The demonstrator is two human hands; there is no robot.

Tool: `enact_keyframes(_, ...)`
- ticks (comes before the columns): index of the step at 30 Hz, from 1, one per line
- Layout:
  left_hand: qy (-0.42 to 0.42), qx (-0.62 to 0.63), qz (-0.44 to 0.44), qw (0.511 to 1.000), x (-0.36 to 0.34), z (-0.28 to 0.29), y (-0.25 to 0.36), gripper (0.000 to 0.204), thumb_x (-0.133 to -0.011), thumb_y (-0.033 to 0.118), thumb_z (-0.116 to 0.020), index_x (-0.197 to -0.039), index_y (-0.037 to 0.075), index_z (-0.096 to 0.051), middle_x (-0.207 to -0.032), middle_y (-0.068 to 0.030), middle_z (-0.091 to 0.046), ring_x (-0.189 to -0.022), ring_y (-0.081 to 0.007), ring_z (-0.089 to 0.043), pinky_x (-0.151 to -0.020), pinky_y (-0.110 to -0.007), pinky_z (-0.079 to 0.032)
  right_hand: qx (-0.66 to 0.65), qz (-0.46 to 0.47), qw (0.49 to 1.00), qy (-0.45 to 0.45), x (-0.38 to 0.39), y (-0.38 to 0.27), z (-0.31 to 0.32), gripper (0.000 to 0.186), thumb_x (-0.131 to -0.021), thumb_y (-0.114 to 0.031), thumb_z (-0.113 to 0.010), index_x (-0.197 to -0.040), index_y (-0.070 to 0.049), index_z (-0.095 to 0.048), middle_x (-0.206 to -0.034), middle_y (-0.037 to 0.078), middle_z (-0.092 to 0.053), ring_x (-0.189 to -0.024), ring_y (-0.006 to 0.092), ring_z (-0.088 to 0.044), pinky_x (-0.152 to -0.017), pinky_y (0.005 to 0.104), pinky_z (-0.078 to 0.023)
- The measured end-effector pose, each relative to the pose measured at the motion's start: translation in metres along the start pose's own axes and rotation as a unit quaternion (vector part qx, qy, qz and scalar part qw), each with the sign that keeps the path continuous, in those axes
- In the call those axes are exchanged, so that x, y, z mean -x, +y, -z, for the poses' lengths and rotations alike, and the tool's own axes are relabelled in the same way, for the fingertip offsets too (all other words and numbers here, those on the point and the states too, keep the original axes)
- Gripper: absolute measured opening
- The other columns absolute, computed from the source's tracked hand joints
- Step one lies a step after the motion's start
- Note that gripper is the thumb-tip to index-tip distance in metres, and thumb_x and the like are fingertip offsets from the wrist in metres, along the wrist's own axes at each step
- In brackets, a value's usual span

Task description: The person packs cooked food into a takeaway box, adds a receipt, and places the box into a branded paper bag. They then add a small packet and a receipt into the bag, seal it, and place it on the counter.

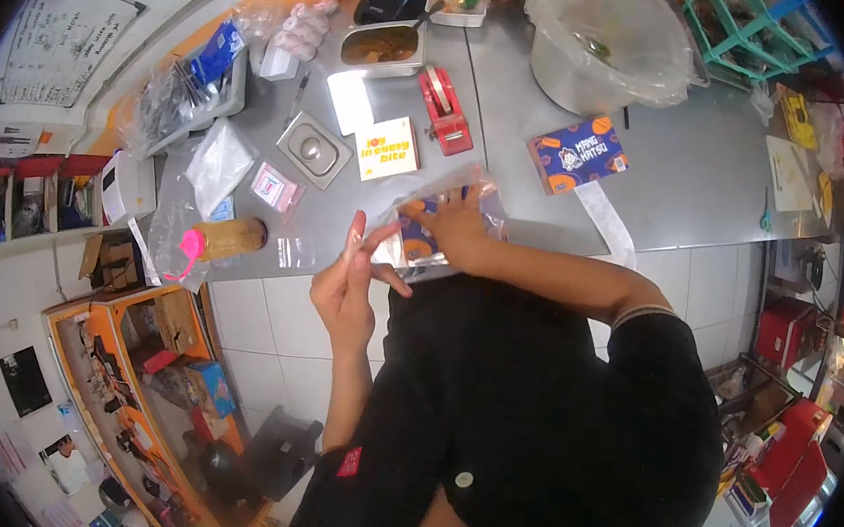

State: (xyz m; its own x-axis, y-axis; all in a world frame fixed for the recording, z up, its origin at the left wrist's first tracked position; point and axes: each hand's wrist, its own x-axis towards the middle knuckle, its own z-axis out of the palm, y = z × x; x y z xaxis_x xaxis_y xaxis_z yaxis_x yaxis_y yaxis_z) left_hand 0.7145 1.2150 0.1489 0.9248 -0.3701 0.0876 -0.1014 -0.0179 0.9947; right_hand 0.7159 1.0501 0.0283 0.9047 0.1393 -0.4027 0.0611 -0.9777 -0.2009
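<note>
At the near edge of the steel table lies a purple-and-orange patterned box (413, 248) inside a clear plastic bag (491, 194). My right hand (460, 232) rests over the bagged box with its fingers spread on it. Beside the bag's left edge is my left hand (345, 282), its fingers stretched out and apart; whether they touch the plastic I cannot tell. Just beyond the bag sits a small yellow-and-white box (387, 148), with a red tape dispenser (445, 110) to its right.
Another patterned box (579, 157) lies to the right, a paper receipt (606, 222) trailing from it. Behind stands a large plastic-lined pot (601, 58). Leftward are a pink-capped bottle (233, 240), a metal lid (313, 151), plastic bags (220, 161) and a sauce tray (385, 50).
</note>
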Motion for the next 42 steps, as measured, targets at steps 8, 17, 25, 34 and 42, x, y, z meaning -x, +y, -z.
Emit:
enact_keyframes(8,-0.025,0.023,0.072,0.997,-0.003,-0.001,-0.035,0.042,-0.106,0.017,-0.047,-0.142,-0.004,-0.049,-0.115,-0.0213,-0.070,-0.064,-0.0212,-0.070,-0.066,-0.028,-0.056,-0.028,-0.005,0.995,0.091,-0.009,0.033,-0.035,0.055,-0.095,-0.024,-0.054,-0.148,-0.038,-0.044,-0.156,0.018,-0.036,-0.142,0.0412,-0.036,-0.111,0.0728,-0.009)
enact_keyframes(17,-0.110,-0.091,-0.040,0.989,-0.010,0.000,-0.015,0.037,-0.100,0.007,-0.054,-0.137,-0.001,-0.057,-0.120,-0.0175,-0.070,-0.070,-0.0191,-0.072,-0.070,-0.028,-0.055,0.036,-0.045,0.995,0.086,-0.021,0.029,-0.065,0.054,-0.092,-0.035,-0.057,-0.145,-0.038,-0.048,-0.159,0.012,-0.034,-0.145,0.0345,-0.034,-0.109,0.0755,-0.008)
enact_keyframes(25,0.000,0.013,0.043,0.999,-0.006,-0.021,-0.026,0.040,-0.102,0.008,-0.050,-0.139,-0.007,-0.050,-0.124,-0.0238,-0.065,-0.076,-0.0253,-0.074,-0.066,-0.030,-0.059,0.047,0.050,0.990,0.123,-0.008,0.056,-0.028,0.067,-0.090,-0.029,-0.064,-0.149,-0.048,-0.039,-0.146,0.010,-0.050,-0.136,0.0325,-0.045,-0.113,0.0517,-0.029)
enact_keyframes(34,0.201,-0.019,0.037,0.979,0.011,-0.072,-0.034,0.045,-0.104,0.018,-0.050,-0.136,-0.013,-0.049,-0.125,-0.0264,-0.063,-0.068,-0.0202,-0.069,-0.064,-0.030,-0.059,-0.391,0.152,0.905,0.071,0.051,0.180,0.084,0.033,-0.080,-0.020,-0.077,-0.110,-0.009,-0.071,-0.110,0.008,-0.071,-0.101,0.0201,-0.067,-0.086,0.0360,-0.052)
enact_keyframes(42,0.228,-0.061,0.014,0.972,0.015,-0.099,-0.012,0.037,-0.102,0.017,-0.054,-0.125,-0.012,-0.061,-0.111,-0.0213,-0.071,-0.065,-0.0135,-0.065,-0.058,-0.024,-0.052,0.078,0.049,0.989,0.114,0.073,0.283,0.004,0.126,-0.054,-0.015,-0.092,-0.157,-0.023,-0.021,-0.146,0.017,-0.040,-0.135,0.0405,-0.041,-0.109,0.0628,-0.032)
